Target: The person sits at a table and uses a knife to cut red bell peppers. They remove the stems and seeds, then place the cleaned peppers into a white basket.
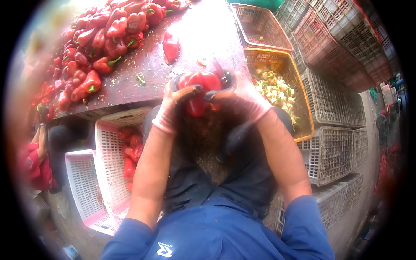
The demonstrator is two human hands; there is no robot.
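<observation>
Both my hands wear pale gloves with dark palms and fingers. A red bell pepper (203,80) is held between them above my lap, at the table's near edge. My left hand (178,97) grips its left side, thumb across the front. My right hand (235,92) is against its right side, with a thin reddish-dark object, possibly a blade, rising by the fingers; I cannot tell what it is. A red piece hangs below the pepper. Another red pepper (170,47) lies on the table (136,73) beyond my hands.
Red peppers (110,29) are heaped at the table's far left. A white crate (112,162) holding red peppers stands left of my legs. At right, a yellow crate (304,97) contains pale pepper cores; stacked crates (336,152) stand beyond. Another person (39,162) sits at far left.
</observation>
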